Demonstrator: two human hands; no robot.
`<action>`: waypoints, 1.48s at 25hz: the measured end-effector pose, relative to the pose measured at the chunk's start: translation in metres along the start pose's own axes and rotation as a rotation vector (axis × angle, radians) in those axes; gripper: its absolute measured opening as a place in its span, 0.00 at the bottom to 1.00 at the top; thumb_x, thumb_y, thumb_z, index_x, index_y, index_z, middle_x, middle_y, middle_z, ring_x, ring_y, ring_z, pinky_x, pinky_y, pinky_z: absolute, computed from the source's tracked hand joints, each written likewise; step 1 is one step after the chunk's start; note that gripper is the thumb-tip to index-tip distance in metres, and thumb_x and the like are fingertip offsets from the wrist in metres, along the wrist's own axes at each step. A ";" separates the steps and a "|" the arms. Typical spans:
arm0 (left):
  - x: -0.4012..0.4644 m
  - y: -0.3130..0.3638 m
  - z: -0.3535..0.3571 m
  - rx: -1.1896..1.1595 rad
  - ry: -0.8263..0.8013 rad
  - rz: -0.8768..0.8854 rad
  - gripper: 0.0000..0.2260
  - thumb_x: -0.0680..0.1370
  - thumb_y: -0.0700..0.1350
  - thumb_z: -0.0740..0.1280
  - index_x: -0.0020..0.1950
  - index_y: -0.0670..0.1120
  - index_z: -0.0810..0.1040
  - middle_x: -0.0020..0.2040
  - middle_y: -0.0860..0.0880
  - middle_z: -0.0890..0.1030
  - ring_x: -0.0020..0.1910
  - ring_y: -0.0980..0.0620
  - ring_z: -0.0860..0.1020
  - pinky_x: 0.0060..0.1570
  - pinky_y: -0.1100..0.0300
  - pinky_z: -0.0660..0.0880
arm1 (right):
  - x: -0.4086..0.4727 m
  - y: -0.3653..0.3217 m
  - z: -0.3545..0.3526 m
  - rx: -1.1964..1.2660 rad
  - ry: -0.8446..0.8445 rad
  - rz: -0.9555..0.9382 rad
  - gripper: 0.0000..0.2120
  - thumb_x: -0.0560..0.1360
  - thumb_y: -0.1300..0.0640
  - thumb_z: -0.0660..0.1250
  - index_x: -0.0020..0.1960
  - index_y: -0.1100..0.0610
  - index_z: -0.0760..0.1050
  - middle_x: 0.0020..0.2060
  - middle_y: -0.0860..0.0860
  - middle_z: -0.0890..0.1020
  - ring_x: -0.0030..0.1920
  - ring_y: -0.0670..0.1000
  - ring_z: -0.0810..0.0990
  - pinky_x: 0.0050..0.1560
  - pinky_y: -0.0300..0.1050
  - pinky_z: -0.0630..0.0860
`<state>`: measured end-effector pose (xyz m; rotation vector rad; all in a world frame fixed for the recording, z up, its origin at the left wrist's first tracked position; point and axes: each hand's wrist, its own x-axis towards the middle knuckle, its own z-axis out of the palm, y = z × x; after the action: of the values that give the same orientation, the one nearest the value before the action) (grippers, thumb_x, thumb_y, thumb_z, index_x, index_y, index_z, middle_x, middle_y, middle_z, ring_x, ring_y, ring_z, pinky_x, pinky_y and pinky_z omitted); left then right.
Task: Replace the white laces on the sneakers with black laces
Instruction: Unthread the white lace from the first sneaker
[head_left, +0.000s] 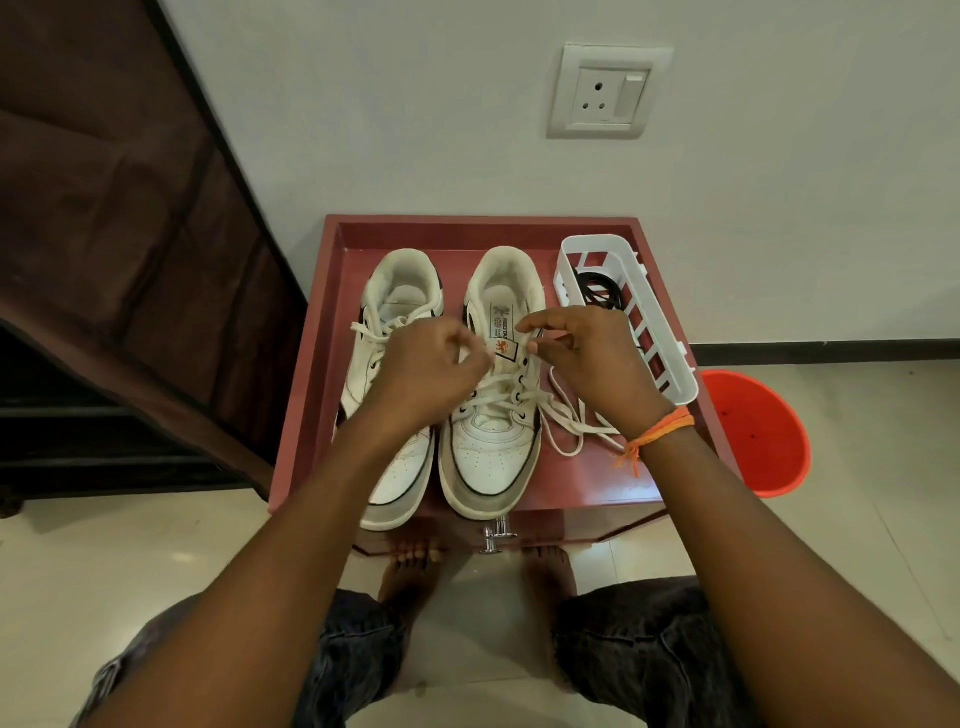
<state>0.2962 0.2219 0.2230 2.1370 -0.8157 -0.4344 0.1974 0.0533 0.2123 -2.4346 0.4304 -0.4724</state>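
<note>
Left hand (426, 364) and right hand (587, 358) pinching white lace (566, 421), over right sneaker (493, 441)

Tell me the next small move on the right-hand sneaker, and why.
Probably pull the white lace out of the next eyelet pair down. Both hands, left and right, pinch at the right-hand sneaker, whose top eyelets look unthreaded, while lower rows remain laced and loose ends trail beside it.
</note>
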 end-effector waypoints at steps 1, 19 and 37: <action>0.000 0.004 0.008 0.084 0.080 0.106 0.05 0.77 0.47 0.69 0.49 0.48 0.82 0.29 0.56 0.72 0.27 0.61 0.71 0.33 0.63 0.67 | 0.000 0.001 0.001 0.007 0.005 0.005 0.09 0.73 0.61 0.72 0.54 0.55 0.83 0.46 0.48 0.86 0.41 0.48 0.84 0.49 0.45 0.80; -0.006 -0.008 -0.034 -0.056 0.307 -0.233 0.08 0.73 0.46 0.68 0.38 0.43 0.80 0.30 0.51 0.79 0.26 0.54 0.75 0.33 0.56 0.77 | 0.002 0.005 -0.006 0.091 -0.031 0.092 0.07 0.72 0.62 0.73 0.50 0.54 0.84 0.45 0.48 0.86 0.44 0.42 0.83 0.45 0.29 0.75; 0.001 0.004 -0.042 -0.188 0.470 -0.164 0.06 0.78 0.44 0.69 0.42 0.51 0.84 0.34 0.55 0.81 0.31 0.59 0.76 0.39 0.60 0.77 | 0.003 0.006 -0.005 0.076 -0.020 0.087 0.07 0.72 0.63 0.73 0.49 0.55 0.84 0.45 0.49 0.86 0.40 0.39 0.80 0.45 0.29 0.74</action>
<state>0.3176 0.2425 0.2525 2.0191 -0.3222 -0.0752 0.1964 0.0453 0.2131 -2.3351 0.4992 -0.4187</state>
